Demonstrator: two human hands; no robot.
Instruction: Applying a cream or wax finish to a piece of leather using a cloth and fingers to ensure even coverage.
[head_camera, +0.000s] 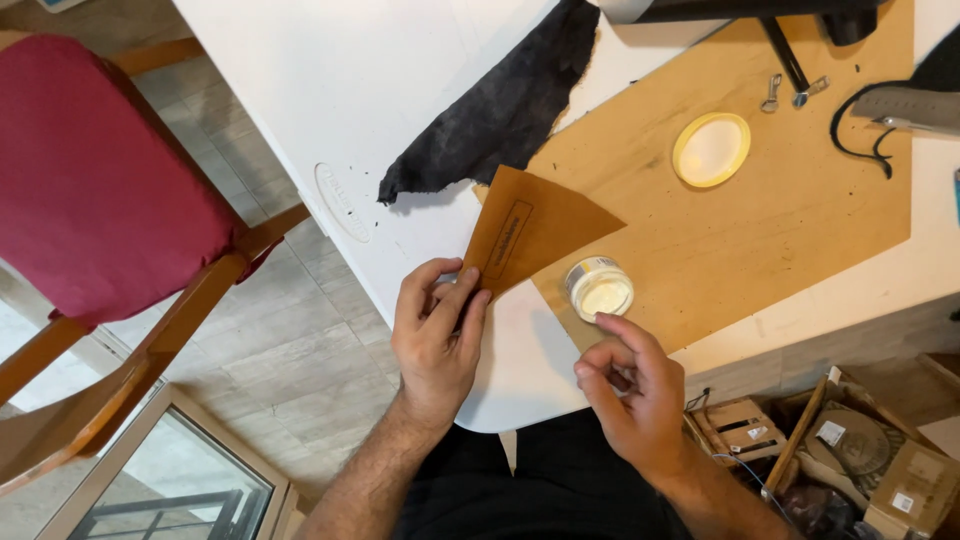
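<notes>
My left hand (436, 335) pinches the near corner of a tan leather piece (530, 228), a pointed sheet with a stamped rectangular mark, lying across the white table (330, 90) and a brown work board (760, 230). My right hand (628, 385) hovers just in front of a small open white jar (600, 288) of pale cream, fingers curled with the forefinger tip near the jar's rim; nothing is gripped in it. The jar's yellow-rimmed lid (711, 149) lies apart on the board, further back.
A dark grey fabric scrap (505, 105) lies behind the leather. Black tool parts (790, 50), small metal clips (772, 92) and a black cord (865, 125) sit at the back right. A red-cushioned wooden chair (100, 190) stands left. Boxes of clutter (850, 450) fill the floor right.
</notes>
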